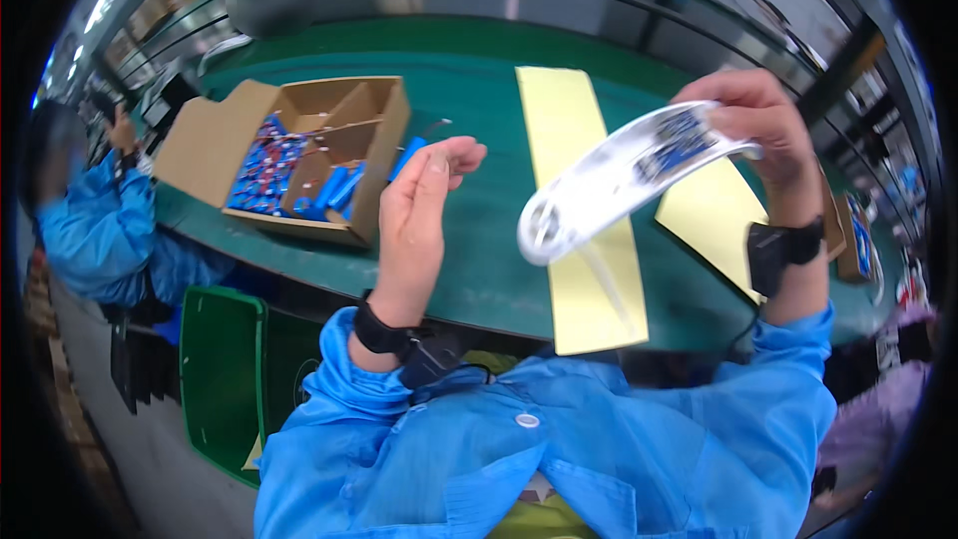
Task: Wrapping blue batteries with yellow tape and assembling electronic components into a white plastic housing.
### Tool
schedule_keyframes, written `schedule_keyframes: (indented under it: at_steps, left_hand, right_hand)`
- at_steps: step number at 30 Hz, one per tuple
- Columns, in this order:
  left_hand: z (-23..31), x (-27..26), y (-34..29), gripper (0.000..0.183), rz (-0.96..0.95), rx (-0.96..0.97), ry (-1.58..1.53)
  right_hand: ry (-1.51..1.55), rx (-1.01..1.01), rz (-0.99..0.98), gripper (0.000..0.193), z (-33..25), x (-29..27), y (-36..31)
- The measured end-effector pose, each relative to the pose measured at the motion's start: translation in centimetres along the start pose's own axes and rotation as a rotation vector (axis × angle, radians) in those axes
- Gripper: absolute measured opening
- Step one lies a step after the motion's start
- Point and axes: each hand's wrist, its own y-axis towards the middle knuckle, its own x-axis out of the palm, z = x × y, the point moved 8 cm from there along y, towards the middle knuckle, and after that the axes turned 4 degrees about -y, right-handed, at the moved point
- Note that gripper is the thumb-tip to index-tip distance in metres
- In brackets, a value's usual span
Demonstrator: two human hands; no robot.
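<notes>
Above the bench, my right hand (760, 125) grips one end of a long white plastic housing (589, 185). A dark circuit board (679, 145) shows inside it near my fingers, and its rounded far end hangs down to the left. My left hand (421, 202) is raised beside a cardboard box, fingers stretched out and slightly bent, with nothing visible in it. Just behind that hand a blue wrapped battery pack (407, 156) shows in part. Beneath the housing lies a pale yellow strip (569, 125) on the green bench top (469, 269).
The open cardboard box (391, 125) has compartments with several blue battery packs and wires. A second yellow sheet (714, 215) lies at right, near another box (848, 240). A green bin (225, 379) stands below the bench edge. A co-worker in blue (100, 230) is at left.
</notes>
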Motion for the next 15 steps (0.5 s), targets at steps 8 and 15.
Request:
schedule_keyframes:
  at_steps: [8, 15]
  left_hand:
    - [-2.4, 12.3, -7.1, 0.062, -0.836, -0.856, -0.992]
    - [-3.6, 9.7, -3.6, 0.052, -0.397, -0.579, -0.878]
  right_hand:
    - [0.134, -0.008, -0.118, 0.035, 4.9, 5.6, -1.0]
    - [-0.265, -0.095, 0.500, 0.034, 5.2, 3.6, -5.1]
